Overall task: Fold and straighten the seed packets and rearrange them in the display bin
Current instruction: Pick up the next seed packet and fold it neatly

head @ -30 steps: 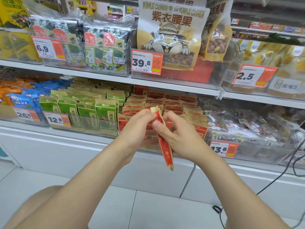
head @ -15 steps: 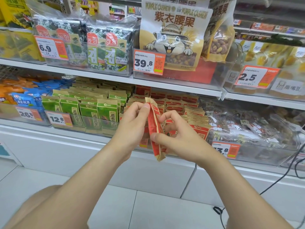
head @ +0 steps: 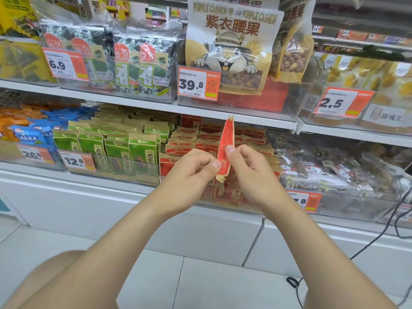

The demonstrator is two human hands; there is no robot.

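Red packet (head: 226, 143) upright and edge-on in front of the lower shelf (head: 133, 103), pinched near its bottom from both sides — left hand (head: 189, 175) with thumb and curled fingers on the left face, right hand (head: 252, 175) with thumb tip pressed to the right face. Both grips closed tight on the packet, nothing else held. Long axis vertical, most of the length standing free above the fingers, crumpled lower end poking out below. Just beyond the hands, bin (head: 223, 204) of matching red packets (head: 196, 139), rows running near to far; green packets (head: 124, 150) to the left. Likely mid-straightening — return to the bin probably a short push forward and down, either hand equally close.
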